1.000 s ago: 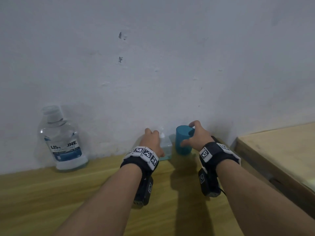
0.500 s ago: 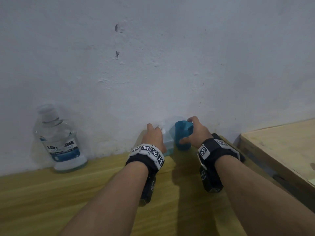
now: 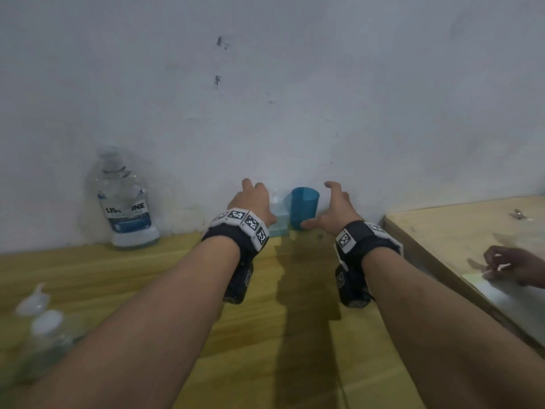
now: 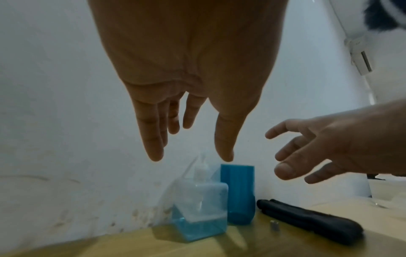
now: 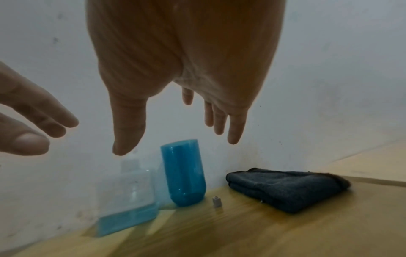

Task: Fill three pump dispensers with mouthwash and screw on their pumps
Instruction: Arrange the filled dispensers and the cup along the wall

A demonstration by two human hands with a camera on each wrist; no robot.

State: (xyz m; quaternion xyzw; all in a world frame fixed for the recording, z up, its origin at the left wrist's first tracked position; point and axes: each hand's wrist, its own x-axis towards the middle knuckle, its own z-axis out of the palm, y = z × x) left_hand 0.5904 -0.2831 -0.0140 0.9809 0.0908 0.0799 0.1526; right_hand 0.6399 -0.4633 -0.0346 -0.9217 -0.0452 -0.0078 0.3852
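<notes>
1. Left hand (image 3: 253,203): fingers straight and loosely apart, holding nothing; it hovered above and just short of the square dispenser (image 4: 201,211).
2. Right hand (image 3: 336,209): fingers spread, holding nothing; poised beside the blue tumbler (image 3: 304,207), whether the thumb touched it could not be told.
3. Square dispenser: clear, upright, pump fitted, a shallow layer of blue liquid at its base; stood at the worktop's (image 3: 165,284) back edge against the wall (image 3: 295,84), touching or nearly touching the tumbler on its right. It lay ahead of and below the left fingers, long axis vertical; the left hand was nearer.
4. Mouthwash bottle (image 3: 126,202): capped, upright, at the back edge, well to the left.
5. Two further pump tops (image 3: 38,311): blurred, near the front-left corner; fill level not discernible.
6. Dark folded cloth (image 5: 285,187): back edge, right of the tumbler; a small grey piece (image 5: 217,201) lay between them.
7. Surface: yellow wood-grain worktop; a paler wooden surface (image 3: 472,231) adjoined at right, with another person's hand (image 3: 513,265) over it.
</notes>
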